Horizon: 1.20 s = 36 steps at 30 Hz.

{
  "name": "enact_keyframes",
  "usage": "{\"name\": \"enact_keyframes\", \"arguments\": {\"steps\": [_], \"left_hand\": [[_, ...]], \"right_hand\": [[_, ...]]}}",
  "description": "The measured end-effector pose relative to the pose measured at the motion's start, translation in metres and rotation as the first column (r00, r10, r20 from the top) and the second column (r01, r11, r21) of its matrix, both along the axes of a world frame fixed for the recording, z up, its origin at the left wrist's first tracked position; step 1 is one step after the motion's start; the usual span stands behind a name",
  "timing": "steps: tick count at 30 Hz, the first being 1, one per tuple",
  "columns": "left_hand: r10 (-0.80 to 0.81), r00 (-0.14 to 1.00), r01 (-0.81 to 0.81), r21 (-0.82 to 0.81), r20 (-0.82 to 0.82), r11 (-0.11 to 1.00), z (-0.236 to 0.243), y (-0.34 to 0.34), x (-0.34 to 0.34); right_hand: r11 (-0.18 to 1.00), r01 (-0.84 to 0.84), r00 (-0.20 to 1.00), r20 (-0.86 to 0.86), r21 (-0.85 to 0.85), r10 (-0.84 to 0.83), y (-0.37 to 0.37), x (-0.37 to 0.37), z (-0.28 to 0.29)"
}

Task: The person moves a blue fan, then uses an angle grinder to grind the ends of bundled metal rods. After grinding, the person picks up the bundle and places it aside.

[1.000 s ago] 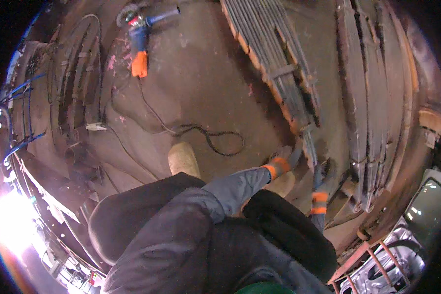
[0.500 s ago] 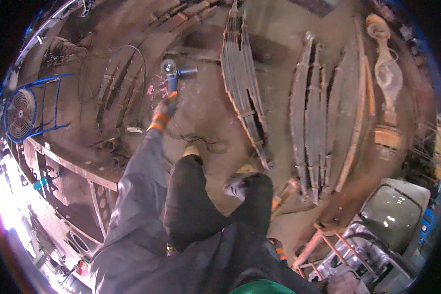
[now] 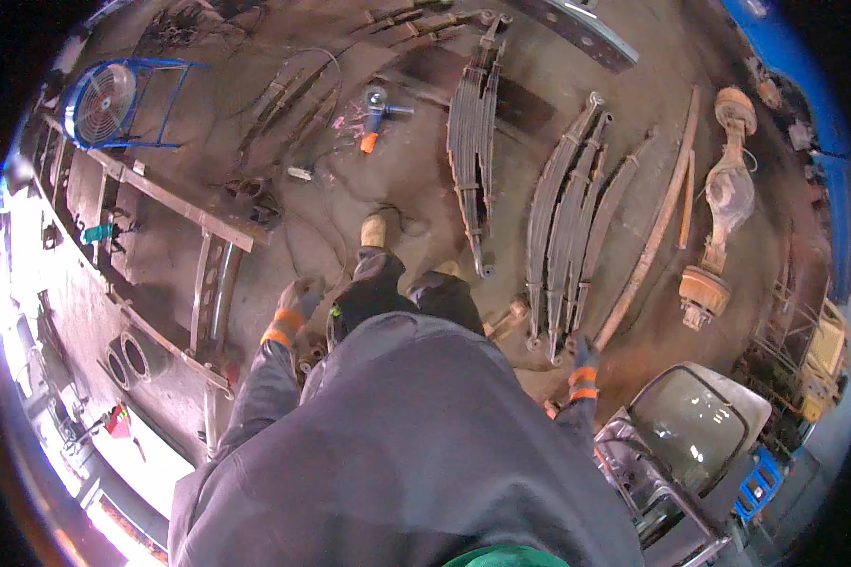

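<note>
A blue angle grinder point(image 3: 374, 115) with an orange rear end and a side handle lies on the floor, out of both hands. My left hand point(image 3: 298, 299), in a grey glove with an orange cuff, hangs beside my left leg, its fingers loosely open and holding nothing. On the other side, my right hand point(image 3: 583, 362) wears the same kind of glove and is held out low, near the lower ends of the leaf springs point(image 3: 567, 227). Its fingers look stretched out, with nothing seen in them. Another leaf spring pack point(image 3: 467, 142) lies ahead of my feet.
A blue-framed fan point(image 3: 104, 104) stands at the far left, beyond a metal workbench frame point(image 3: 175, 194). A rusty axle housing point(image 3: 728, 194) and a long curved bar point(image 3: 648, 246) lie to the right. Near right is a chair point(image 3: 695, 425). A cable point(image 3: 336, 250) crosses the floor.
My left hand has let go of the grinder, which now lies on the floor, and has drawn back to my side. My right hand has come out farther to the right. The view has shifted.
</note>
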State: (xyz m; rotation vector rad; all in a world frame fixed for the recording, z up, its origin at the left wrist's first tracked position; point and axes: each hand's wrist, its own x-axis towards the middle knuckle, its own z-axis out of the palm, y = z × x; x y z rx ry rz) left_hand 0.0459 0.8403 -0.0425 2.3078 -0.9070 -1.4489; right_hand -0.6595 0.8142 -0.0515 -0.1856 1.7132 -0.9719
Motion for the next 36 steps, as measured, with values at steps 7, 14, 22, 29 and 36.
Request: {"name": "enact_keyframes", "arguments": {"steps": [7,14,22,29,36], "left_hand": [[0.521,0.844,-0.494,0.190,-0.130,0.848,-0.007,0.099,-0.013],[0.475,0.857,-0.458,0.131,-0.200,0.879,0.015,0.081,-0.054],[0.048,0.999,-0.047,0.043,-0.024,0.998,0.030,-0.064,-0.044],[0.158,0.969,-0.158,0.015,-0.192,0.987,-0.008,-0.226,-0.005],[0.184,0.923,-0.195,0.003,-0.339,0.981,-0.086,-0.402,-0.033]], "right_hand": [[0.960,-0.264,0.908,-0.309,0.098,0.282,-0.032,-0.033,-0.071],[0.992,-0.047,0.962,0.272,0.117,0.014,-0.007,-0.002,-0.101],[0.995,0.053,0.973,-0.226,0.085,-0.033,0.082,0.000,-0.142],[0.827,0.248,0.968,-0.105,0.504,-0.227,0.147,0.037,-0.067],[0.748,0.401,0.911,-0.146,0.530,-0.386,0.083,0.120,-0.020]]}}
